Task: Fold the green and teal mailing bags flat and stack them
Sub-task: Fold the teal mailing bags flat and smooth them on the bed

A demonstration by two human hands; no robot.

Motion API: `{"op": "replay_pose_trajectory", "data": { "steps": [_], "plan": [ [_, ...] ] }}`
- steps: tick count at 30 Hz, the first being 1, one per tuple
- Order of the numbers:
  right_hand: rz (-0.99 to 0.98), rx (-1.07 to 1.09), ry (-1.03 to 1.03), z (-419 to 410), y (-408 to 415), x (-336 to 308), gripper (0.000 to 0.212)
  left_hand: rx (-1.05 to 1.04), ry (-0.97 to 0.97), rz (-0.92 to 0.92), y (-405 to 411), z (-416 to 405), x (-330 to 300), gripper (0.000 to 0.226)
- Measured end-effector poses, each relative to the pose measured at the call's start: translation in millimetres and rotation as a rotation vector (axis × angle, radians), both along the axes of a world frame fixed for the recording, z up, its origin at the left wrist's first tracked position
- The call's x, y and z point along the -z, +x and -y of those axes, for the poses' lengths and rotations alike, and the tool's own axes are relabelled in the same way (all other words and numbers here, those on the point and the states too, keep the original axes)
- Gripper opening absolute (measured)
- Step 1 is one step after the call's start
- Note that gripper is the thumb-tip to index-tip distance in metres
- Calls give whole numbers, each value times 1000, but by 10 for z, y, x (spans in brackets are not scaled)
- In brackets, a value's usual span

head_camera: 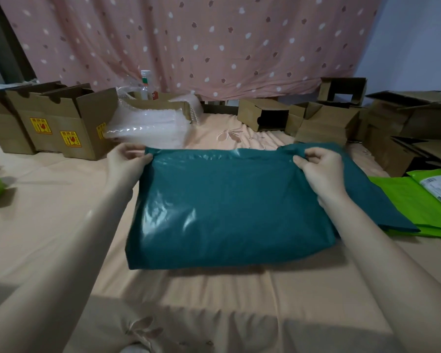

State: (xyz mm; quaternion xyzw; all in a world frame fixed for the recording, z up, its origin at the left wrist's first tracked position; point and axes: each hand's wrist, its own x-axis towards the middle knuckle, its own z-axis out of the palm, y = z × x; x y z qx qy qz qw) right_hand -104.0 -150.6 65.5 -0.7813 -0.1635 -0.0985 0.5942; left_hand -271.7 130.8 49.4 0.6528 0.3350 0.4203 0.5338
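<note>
Pinching teal bag [229,212] far corners: left hand [127,163], right hand [318,166].

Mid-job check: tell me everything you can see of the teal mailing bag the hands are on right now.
The teal mailing bag is dark blue-green glossy plastic, wrinkled, with light glare on its upper part. It lies spread on the peach sheet, its near edge slightly puffed rather than fully flat. The left hand pinches its far left corner, and the right hand pinches the far right corner. Its right side overlaps the stack of green bags.
</note>
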Motion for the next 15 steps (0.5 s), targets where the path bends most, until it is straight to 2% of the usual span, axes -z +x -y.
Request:
{"op": "replay_pose_trajectory", "data": {
  "steps": [3, 7, 11, 15],
  "plan": [
    [-19, 14, -96, -8, -7, 201, 30, -9, -32, -81, 16, -31, 223, 19],
    [-9, 25, -166, -38, 12, 344, 31, -65, 37, -159, 32, -17, 371, 15],
    [37, -11, -305, -85, 41, 382, 40, 6, 52, -270, 59, 31, 379, 29],
    [191, -11, -408, -136, 28, 331, 42, 61, 152, -336, 109, 107, 324, 39]
  ]
}}
